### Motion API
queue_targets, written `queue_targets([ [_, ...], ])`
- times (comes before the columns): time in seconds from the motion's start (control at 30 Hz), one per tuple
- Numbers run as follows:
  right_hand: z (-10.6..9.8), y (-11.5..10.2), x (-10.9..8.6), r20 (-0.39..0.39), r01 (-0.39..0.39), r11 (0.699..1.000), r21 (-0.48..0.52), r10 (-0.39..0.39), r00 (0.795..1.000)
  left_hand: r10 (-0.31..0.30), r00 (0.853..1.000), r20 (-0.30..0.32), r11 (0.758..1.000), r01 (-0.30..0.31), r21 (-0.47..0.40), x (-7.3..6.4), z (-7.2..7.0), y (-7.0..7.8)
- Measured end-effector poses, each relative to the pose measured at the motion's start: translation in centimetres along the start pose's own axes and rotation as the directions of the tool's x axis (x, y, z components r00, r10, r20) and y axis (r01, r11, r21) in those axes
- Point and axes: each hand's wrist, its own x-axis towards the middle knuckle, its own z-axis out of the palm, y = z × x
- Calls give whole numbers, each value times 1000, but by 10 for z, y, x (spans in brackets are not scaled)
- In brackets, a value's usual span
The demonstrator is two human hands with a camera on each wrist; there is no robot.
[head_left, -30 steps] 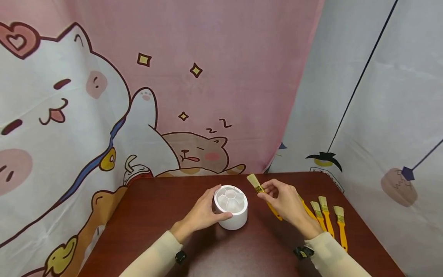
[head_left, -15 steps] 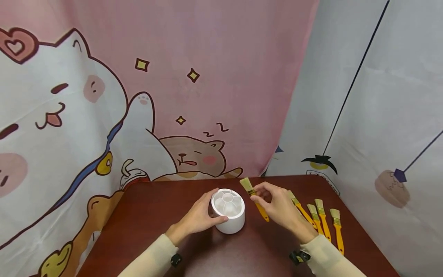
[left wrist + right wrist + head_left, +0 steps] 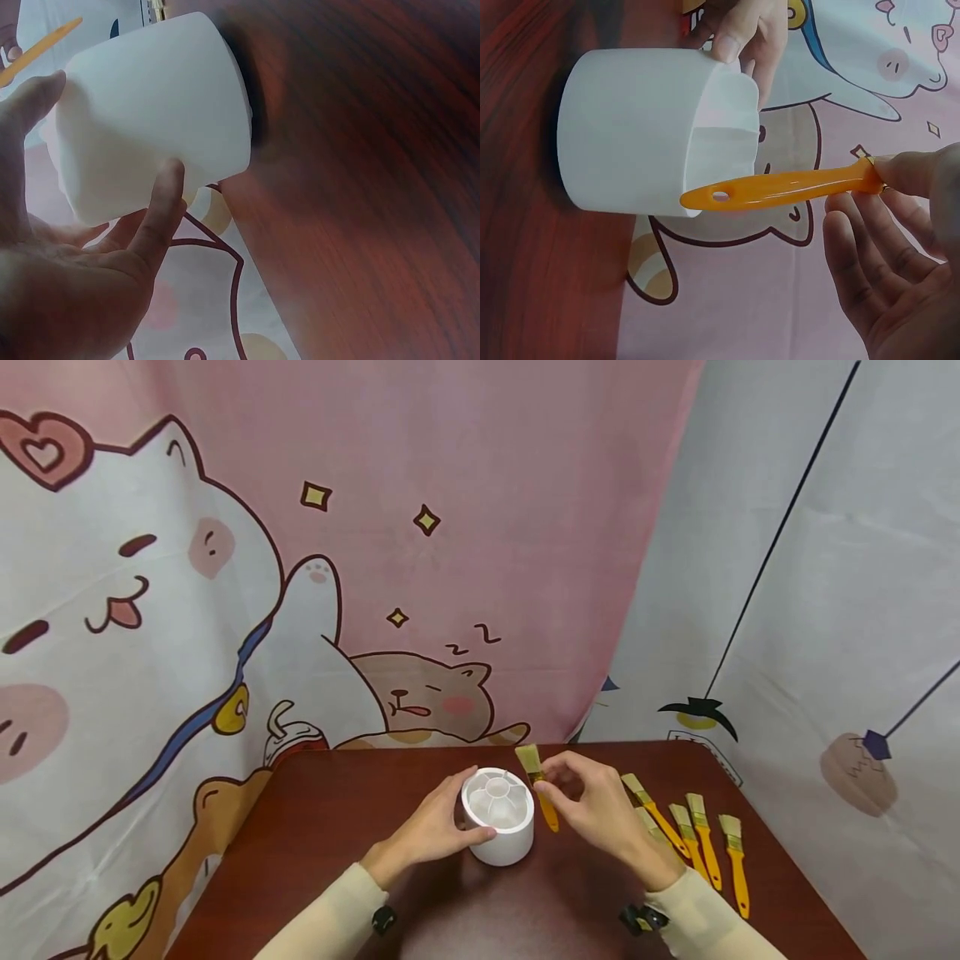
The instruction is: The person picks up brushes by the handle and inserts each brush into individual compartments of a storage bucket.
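A round white container (image 3: 503, 850) with petal-like compartments inside stands upright on the table. My left hand (image 3: 427, 831) holds it from the left, thumb at the near rim and fingers on the far side. In the left wrist view, fingers spread along the smooth white wall (image 3: 157, 112). Just right of the container, my right hand (image 3: 600, 810) pinches a paintbrush (image 3: 550, 814) near its metal collar. Its pale bristles point up and the yellow handle slants down. The right wrist view shows the orange-yellow handle (image 3: 780, 191) with its end hole overlapping the container's rim.
Several more yellow-handled paintbrushes (image 3: 738, 868) lie on the right of the dark red-brown table (image 3: 337, 843), beside and partly behind my right forearm. A pink and white cartoon curtain (image 3: 525, 568) hangs along the table's back edge.
My right hand has carried the paintbrush leftward to the container's right side, and the brush stands more upright. The left hand keeps its hold on the container.
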Motion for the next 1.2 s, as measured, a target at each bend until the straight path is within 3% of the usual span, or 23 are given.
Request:
queue_targets([
  [0.5,4,-17,7,-1,109,992,70,-110,994,-15,1000,25,1000,15,11,1,-3,1],
  [1.2,14,-29,12,-10,180,978,105,-180,984,-40,998,53,999,39,10,0,-4,1],
])
